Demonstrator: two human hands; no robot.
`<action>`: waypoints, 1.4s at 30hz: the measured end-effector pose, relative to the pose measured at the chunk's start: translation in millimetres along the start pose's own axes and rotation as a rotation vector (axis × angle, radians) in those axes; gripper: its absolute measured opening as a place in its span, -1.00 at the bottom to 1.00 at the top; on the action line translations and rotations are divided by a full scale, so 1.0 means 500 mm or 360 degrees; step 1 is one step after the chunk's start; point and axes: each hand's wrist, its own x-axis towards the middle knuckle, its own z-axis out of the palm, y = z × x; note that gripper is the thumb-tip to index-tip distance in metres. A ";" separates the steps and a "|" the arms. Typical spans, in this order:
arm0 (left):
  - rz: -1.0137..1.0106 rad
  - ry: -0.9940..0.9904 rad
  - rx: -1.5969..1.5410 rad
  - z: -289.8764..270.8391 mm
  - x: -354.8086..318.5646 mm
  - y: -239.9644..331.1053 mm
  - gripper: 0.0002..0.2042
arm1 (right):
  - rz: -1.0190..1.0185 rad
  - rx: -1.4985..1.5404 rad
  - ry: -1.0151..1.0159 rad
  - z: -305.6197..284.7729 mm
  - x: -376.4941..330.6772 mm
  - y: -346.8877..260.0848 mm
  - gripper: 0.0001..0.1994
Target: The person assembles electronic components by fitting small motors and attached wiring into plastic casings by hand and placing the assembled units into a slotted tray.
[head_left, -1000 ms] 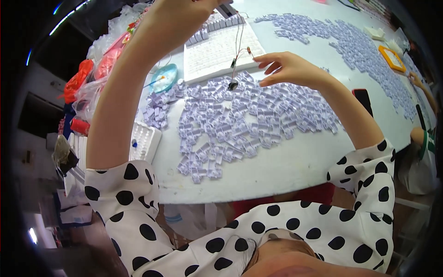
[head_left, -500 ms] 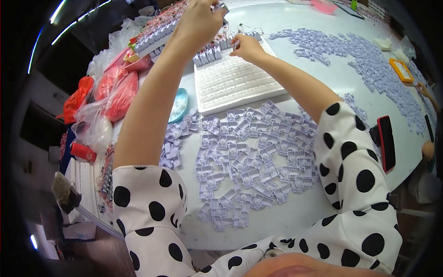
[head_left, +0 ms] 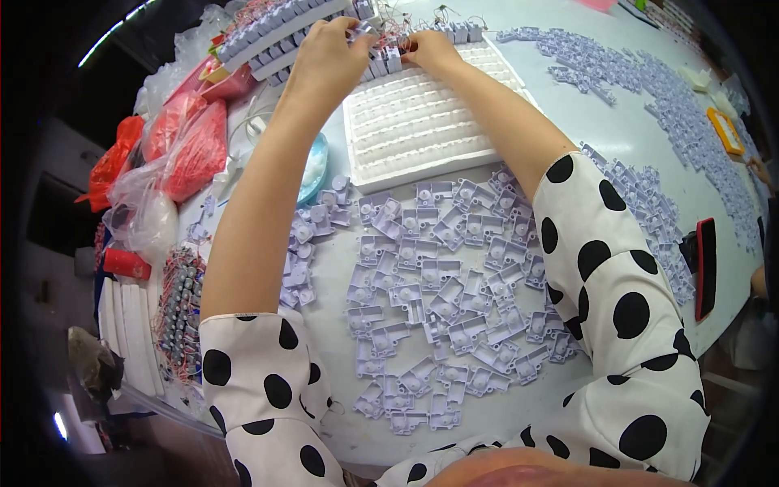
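My left hand [head_left: 329, 63] is over the far left part of a white foam tray [head_left: 422, 134], its fingers closed on a small lavender plastic housing [head_left: 364, 34]. My right hand [head_left: 434, 53] is at the tray's far edge, close to the left fingers. Its thumb and fingertips are bent together beside a row of upright lavender units [head_left: 388, 62] with thin red and dark wires; whatever they grip is hidden. Much of the tray's near part shows bare ridged slots. Many loose lavender housings [head_left: 446, 304] with round bosses lie on the table below it.
A blue bowl [head_left: 318, 174] with white stuff stands left of the tray, past my left forearm. Farther left are red plastic bags [head_left: 195, 154], a red cylinder [head_left: 126, 264] and small wired motors [head_left: 180, 304]. Right are a red-edged phone [head_left: 706, 268], more lavender parts and an orange-framed object [head_left: 725, 131].
My left hand has come down and nearer to the right hand, with a lavender part in its fingers. The view has shifted slightly, showing more filled trays at the far left.
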 end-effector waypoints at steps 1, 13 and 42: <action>-0.0020 -0.0003 -0.0071 0.006 0.001 -0.002 -0.58 | -0.0019 -0.0016 -0.0030 -0.002 0.001 0.007 -0.79; 0.0072 0.0080 -0.0052 0.011 0.007 0.025 -0.69 | -0.0281 -0.0408 -0.0172 0.020 0.028 0.022 -0.76; -0.0078 -0.0105 -0.0183 -0.011 0.036 0.038 -0.68 | 0.0001 0.0274 -0.0242 0.061 0.048 0.032 -0.87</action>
